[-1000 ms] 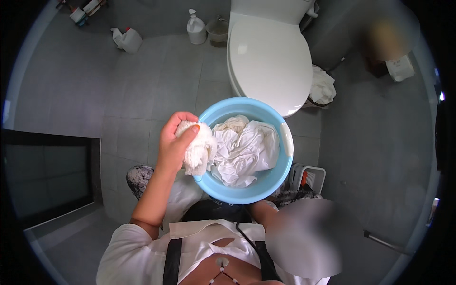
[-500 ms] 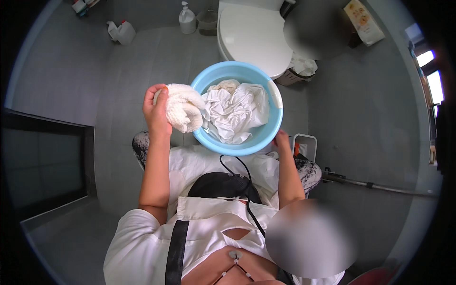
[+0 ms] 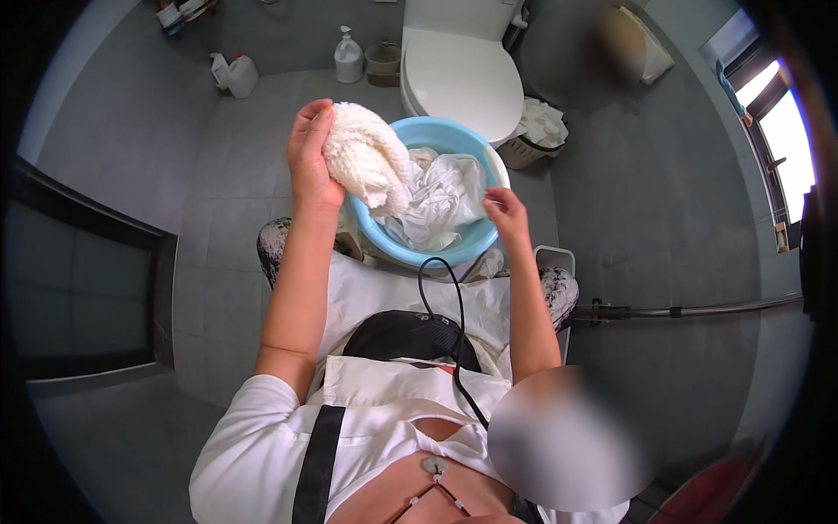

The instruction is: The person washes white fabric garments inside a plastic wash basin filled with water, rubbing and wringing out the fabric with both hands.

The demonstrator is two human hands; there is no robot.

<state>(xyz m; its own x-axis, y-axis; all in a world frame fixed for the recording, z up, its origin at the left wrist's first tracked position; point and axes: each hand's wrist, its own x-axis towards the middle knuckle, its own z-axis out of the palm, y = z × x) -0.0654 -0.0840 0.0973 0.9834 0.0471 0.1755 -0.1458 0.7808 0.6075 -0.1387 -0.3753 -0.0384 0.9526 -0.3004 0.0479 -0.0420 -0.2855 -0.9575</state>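
My left hand (image 3: 312,157) is closed on a bunched white fluffy towel (image 3: 362,157), raised over the left side of a light blue basin (image 3: 375,231). Inside the basin lie crumpled white cloths (image 3: 445,192), partly hidden behind the towel. At the basin's right rim is my right hand (image 3: 509,214), fingers loosely bent and a little apart, with nothing visible in them. I cannot tell whether its fingertips touch the rim or the cloth.
Behind the basin stands a white toilet (image 3: 463,83), with a full waste bin (image 3: 532,140) beside it. A pump bottle (image 3: 348,59) and a small bucket (image 3: 382,63) are to its left. A black cable (image 3: 460,332) hangs across my front. A metal bar (image 3: 698,312) runs along the right.
My left hand has lifted the towel up and to the right, over the basin. My right hand has risen from beside the basin's lower right to its right rim.
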